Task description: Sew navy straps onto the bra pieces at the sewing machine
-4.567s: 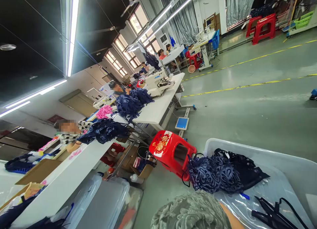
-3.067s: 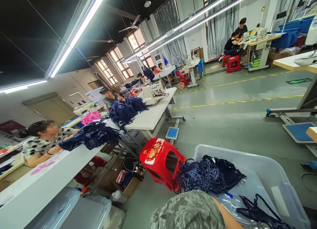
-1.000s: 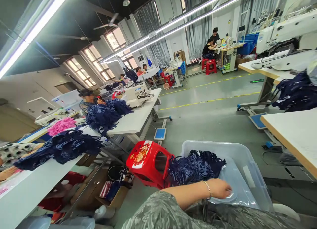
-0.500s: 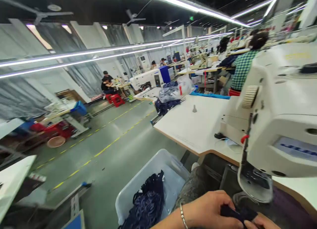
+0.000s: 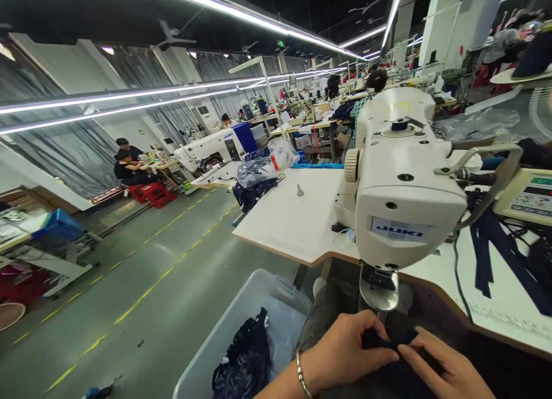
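While the rounded, shiny metal plate (image 5: 380, 295) beneath a white sewing machine head (image 5: 403, 172) sits just beyond my fingertips, my left hand (image 5: 340, 350), a silver bracelet (image 5: 301, 375) on its wrist, and my right hand (image 5: 451, 367) pinch a limp, near-black piece of cloth (image 5: 399, 334) between them. It appears to run crosswise from grip to grip, though my fingers hide much of it; my left seems nearer the plate. "JUKI" reads on the head's front label (image 5: 399, 229) and on a long white machine (image 5: 215, 150) farther off.
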Motion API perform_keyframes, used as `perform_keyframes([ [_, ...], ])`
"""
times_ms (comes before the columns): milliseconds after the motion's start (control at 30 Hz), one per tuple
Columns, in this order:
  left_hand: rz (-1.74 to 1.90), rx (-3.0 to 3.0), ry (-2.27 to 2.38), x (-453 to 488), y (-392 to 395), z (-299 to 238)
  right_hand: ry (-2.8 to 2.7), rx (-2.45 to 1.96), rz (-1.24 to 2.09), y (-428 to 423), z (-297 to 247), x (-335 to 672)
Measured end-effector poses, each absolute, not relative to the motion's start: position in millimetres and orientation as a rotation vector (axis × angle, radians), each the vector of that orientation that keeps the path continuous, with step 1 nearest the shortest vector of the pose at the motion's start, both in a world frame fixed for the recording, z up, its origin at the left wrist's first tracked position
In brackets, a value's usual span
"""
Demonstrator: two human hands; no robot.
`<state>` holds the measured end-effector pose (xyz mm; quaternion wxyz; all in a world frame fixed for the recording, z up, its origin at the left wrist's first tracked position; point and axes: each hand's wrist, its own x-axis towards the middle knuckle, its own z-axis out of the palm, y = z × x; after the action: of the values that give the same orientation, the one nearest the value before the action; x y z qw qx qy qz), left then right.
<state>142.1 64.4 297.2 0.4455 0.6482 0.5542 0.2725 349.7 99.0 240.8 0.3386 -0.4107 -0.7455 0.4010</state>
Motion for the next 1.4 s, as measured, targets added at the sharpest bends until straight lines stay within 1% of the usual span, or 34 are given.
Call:
perform_keyframes([
  [67, 0.754, 1.714, 1.418, 144, 69, 309, -1.949, -1.057, 0.969, 104, 258, 350],
  [133, 0.919, 1.873, 1.456, 143, 76, 318, -1.906, -1.089, 0.923, 112, 275, 347],
  [233, 1.180, 2.289, 1.571, 137, 89, 322, -1.857, -1.158, 0.886, 126, 292, 340],
  [300, 1.239, 2.624, 1.631, 133, 95, 317, -1.830, -1.201, 0.877, 136, 294, 335],
  [367, 1.099, 2.918, 1.547, 131, 99, 311, -1.798, -1.244, 0.875, 144, 290, 332],
  [467, 0.693, 3.143, 1.332, 128, 102, 305, -1.769, -1.289, 0.921, 150, 280, 329],
  [533, 0.520, 3.161, 1.304, 128, 104, 303, -1.759, -1.306, 0.978, 151, 276, 327],
  [600, 0.448, 3.134, 1.306, 127, 105, 301, -1.730, -1.300, 1.047, 151, 274, 324],
  [733, 0.449, 3.078, 1.392, 124, 106, 295, -1.609, -1.274, 1.144, 153, 277, 322],
  [1100, 0.574, 2.987, 1.631, 130, 99, 282, -1.738, -1.297, 1.068, 155, 280, 340],
  [1400, 0.495, 2.961, 1.754, 131, 97, 278, -1.907, -1.294, 0.842, 163, 291, 330],
])
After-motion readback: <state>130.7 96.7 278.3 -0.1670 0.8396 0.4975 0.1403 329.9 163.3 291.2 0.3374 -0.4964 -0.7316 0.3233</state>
